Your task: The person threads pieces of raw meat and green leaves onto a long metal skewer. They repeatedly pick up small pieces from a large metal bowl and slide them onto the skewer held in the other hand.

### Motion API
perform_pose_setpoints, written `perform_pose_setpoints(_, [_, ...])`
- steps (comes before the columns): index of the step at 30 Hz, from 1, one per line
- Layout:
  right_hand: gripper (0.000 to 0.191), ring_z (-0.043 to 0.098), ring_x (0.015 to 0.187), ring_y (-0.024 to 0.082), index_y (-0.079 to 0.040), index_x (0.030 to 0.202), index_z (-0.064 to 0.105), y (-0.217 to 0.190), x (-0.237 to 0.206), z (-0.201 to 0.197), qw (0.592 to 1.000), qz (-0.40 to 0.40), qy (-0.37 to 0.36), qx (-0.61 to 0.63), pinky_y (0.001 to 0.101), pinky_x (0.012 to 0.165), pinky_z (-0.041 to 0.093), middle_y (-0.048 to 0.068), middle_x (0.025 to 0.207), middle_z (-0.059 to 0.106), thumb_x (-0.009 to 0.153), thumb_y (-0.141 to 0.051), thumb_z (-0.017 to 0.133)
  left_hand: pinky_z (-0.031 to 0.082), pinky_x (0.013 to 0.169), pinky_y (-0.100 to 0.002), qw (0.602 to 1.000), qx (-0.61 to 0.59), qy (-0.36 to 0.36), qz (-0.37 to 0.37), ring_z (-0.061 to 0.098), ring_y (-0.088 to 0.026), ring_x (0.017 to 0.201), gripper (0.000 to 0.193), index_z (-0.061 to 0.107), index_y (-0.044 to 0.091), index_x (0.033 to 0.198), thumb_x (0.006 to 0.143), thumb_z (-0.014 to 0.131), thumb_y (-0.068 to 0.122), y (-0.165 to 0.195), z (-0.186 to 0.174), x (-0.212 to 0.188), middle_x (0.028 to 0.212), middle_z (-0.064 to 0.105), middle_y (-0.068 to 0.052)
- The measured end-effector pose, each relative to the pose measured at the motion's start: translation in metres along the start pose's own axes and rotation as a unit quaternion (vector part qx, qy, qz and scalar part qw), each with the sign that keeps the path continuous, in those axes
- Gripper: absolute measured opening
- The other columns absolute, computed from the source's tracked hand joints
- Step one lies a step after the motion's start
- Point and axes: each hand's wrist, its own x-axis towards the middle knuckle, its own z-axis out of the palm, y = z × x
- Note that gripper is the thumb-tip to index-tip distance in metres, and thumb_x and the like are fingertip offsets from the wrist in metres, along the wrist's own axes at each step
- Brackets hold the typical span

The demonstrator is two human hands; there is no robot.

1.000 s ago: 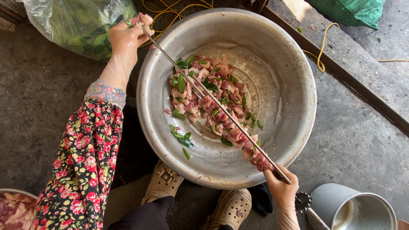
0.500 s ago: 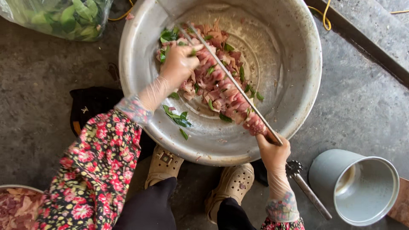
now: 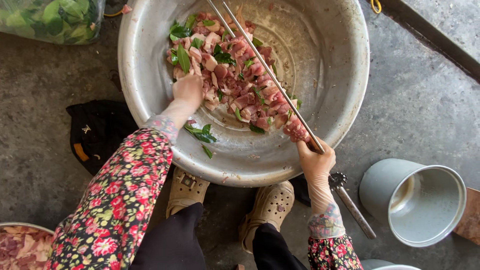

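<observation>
At far left, low on the concrete floor (image 3: 45,165): the rim of a second bowl (image 3: 22,245) of cut meat, only partly in view. Top left: a clear bag of green leaves (image 3: 50,17). Just right of that, a dark cloth bag (image 3: 97,132) lying flat on the floor, partly under the flowered sleeve (image 3: 122,200).

In the middle: a big metal basin (image 3: 335,65) holding a heap of pink meat chunks (image 3: 235,80) mixed with green leaves (image 3: 182,55), a few more leaves loose on the basin's bare bottom near the wrist. Left hand (image 3: 189,90) inside the basin, gloved in thin clear plastic, pressed down onto the near-left edge of the meat heap; fingers buried in the chunks, so grip closed or open cannot be told. Below the basin, two beige clogs (image 3: 227,197) side by side, toes touching under the rim.

Slanting across the basin from top centre to lower right: a pair of long metal skewers (image 3: 260,65), lying over the meat, a cluster of chunks threaded near the lower end. Right hand (image 3: 316,162), also gloved, at the basin's near-right rim, grip closed tight around the lower end of the skewers.

Just right of that hand: a metal tool with a round toothed head (image 3: 350,202) lying on the floor. Further right: a grey bucket (image 3: 417,202) tipped on its side, mouth open toward the lower right.
</observation>
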Motion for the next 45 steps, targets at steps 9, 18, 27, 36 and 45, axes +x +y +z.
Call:
perform_pose_setpoints(9, [0.03, 0.075, 0.07, 0.019, -0.016, 0.104, 0.082, 0.006, 0.001, 0.007, 1.0, 0.023, -0.01, -0.019, 0.0324, 0.073, 0.056, 0.008, 0.075, 0.076, 0.081, -0.034, 0.077, 0.051, 0.096, -0.038, 0.889, -0.428, -0.083, -0.138, 0.066, -0.017, 0.097, 0.018, 0.074, 0.009, 0.102, 0.089, 0.077, 0.021, -0.026, -0.098, -0.02, 0.109, 0.071, -0.011])
perform_pose_setpoints(18, [0.029, 0.075, 0.07, 0.02, -0.017, 0.106, 0.082, 0.002, 0.001, 0.009, 0.999, 0.032, -0.014, -0.025, 0.0332, 0.073, 0.056, 0.008, 0.076, 0.075, 0.082, -0.033, 0.077, 0.057, 0.086, -0.043, 0.989, -0.122, -0.07, 0.037, 0.072, -0.028, 0.095, 0.014, 0.078, 0.008, 0.1, 0.088, 0.074, 0.014, -0.015, -0.048, -0.008, 0.105, 0.076, -0.014])
perform_pose_setpoints(27, [0.027, 0.074, 0.07, 0.022, -0.017, 0.105, 0.082, 0.005, 0.002, 0.008, 1.0, 0.004, -0.01, -0.028, 0.0342, 0.072, 0.056, 0.01, 0.075, 0.074, 0.083, -0.033, 0.077, 0.053, 0.086, -0.039, 0.901, -0.411, -0.119, -0.073, 0.07, -0.024, 0.097, 0.044, 0.066, -0.003, 0.121, 0.089, 0.082, 0.023, -0.029, -0.05, 0.002, 0.114, 0.069, -0.019])
perform_pose_setpoints(36, [0.028, 0.075, 0.07, 0.022, -0.018, 0.106, 0.082, 0.01, 0.003, 0.01, 0.999, -0.017, -0.012, -0.045, 0.0348, 0.072, 0.056, 0.009, 0.078, 0.075, 0.082, -0.032, 0.075, 0.065, 0.086, -0.034, 0.634, -0.708, -0.28, -0.138, 0.073, -0.021, 0.094, 0.024, 0.07, -0.003, 0.117, 0.097, 0.063, 0.007, -0.027, -0.088, -0.006, 0.108, 0.075, -0.014])
perform_pose_setpoints(45, [0.028, 0.075, 0.072, 0.022, -0.016, 0.105, 0.082, 0.015, 0.002, 0.015, 0.999, -0.017, 0.012, -0.028, 0.0345, 0.073, 0.057, 0.009, 0.079, 0.075, 0.082, -0.03, 0.077, 0.06, 0.073, -0.03, 0.617, -0.739, -0.248, -0.109, 0.071, -0.017, 0.086, 0.024, 0.07, -0.005, 0.12, 0.098, 0.065, 0.004, -0.024, -0.083, -0.003, 0.115, 0.075, -0.016])
